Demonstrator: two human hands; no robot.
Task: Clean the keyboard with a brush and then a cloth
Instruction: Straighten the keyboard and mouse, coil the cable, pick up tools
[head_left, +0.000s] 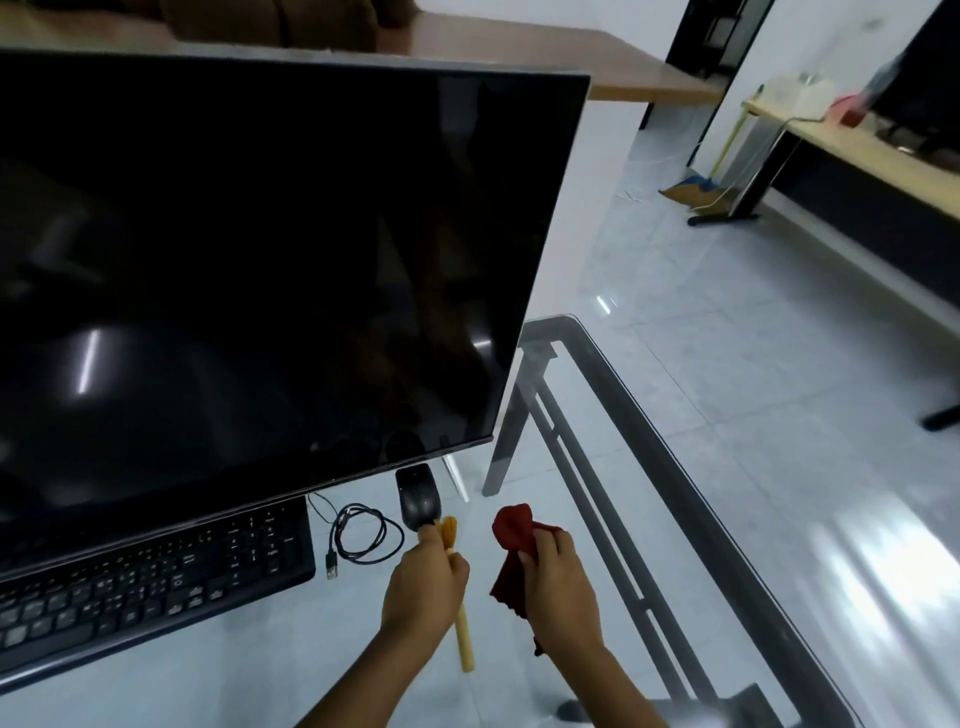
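A black keyboard (150, 582) lies on the glass desk (649, 467) at the lower left, partly under the monitor's bottom edge. My left hand (423, 582) is to the right of the keyboard, closed around a small brush (460, 613) with a pale wooden handle and yellowish bristles pointing away from me. My right hand (558, 587) is beside it, gripping a crumpled red cloth (511, 535). Both hands are above the desk, apart from the keyboard.
A large dark monitor (260, 270) fills the left half. A black mouse (418, 496) and a coiled black USB cable (363, 535) lie just beyond my left hand. The desk's right edge runs diagonally; tiled floor and other desks lie beyond.
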